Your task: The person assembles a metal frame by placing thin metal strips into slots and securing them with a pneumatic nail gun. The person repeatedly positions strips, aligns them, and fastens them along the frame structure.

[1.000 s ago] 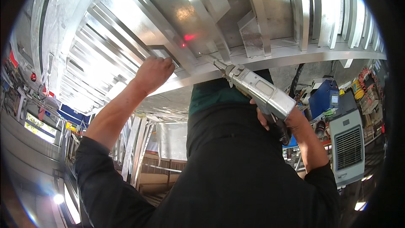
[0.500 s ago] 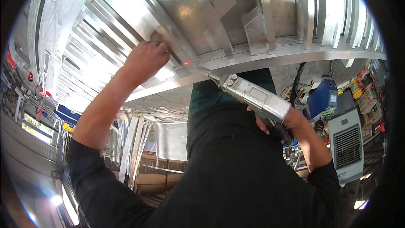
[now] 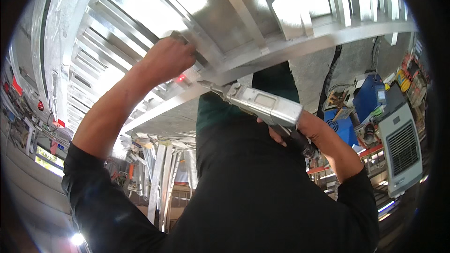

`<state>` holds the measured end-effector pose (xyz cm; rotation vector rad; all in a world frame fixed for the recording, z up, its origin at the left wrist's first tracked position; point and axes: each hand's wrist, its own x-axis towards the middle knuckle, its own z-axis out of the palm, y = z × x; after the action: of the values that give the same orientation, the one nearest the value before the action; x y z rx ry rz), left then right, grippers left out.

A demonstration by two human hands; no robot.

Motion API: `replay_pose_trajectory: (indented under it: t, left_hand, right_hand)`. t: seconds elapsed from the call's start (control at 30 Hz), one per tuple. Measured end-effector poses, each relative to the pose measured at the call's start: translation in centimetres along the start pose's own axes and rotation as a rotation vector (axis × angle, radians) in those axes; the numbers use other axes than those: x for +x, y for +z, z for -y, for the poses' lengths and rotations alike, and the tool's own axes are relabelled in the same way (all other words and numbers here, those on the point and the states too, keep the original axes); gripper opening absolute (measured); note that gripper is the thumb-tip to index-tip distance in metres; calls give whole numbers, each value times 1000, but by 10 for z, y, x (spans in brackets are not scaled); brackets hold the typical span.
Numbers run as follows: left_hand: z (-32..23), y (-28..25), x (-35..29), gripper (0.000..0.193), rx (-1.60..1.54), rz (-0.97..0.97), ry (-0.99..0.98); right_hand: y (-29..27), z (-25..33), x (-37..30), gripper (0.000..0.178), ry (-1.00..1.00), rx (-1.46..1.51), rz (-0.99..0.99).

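A handheld laser welding gun, with a silver body and a thin nozzle, is gripped by my right hand. Its tip points left along the near rail of a large silver metal frame. A red light spot glows on the metal just beyond the nozzle, below my left hand. My left hand is closed at a slat of the frame, fingers curled down. A small dark edge shows above its knuckles; what the fingers hold is hidden.
Several parallel slats run across the frame. On the right are a blue box, a grey vented unit and a dark hose. Long metal strips stand at lower left.
The welding gun and its red spot have shifted left along the rail, relative to the slats. My left hand stays closed, slightly higher and further left in the picture. The whole view has turned somewhat.
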<state>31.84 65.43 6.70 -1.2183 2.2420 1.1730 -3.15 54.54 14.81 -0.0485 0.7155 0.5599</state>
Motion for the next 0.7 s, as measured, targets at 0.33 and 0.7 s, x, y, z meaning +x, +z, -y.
replay_pose_trajectory:
  t: [0.33,0.7]
  left_hand:
    - [1,3,15,4,-155,51,-143]
    - [-4,-6,10,14,195,70,53]
  right_hand:
    - [15,-66,40,52,-222,90,34]
    - [5,-79,60,61,-283,81,61]
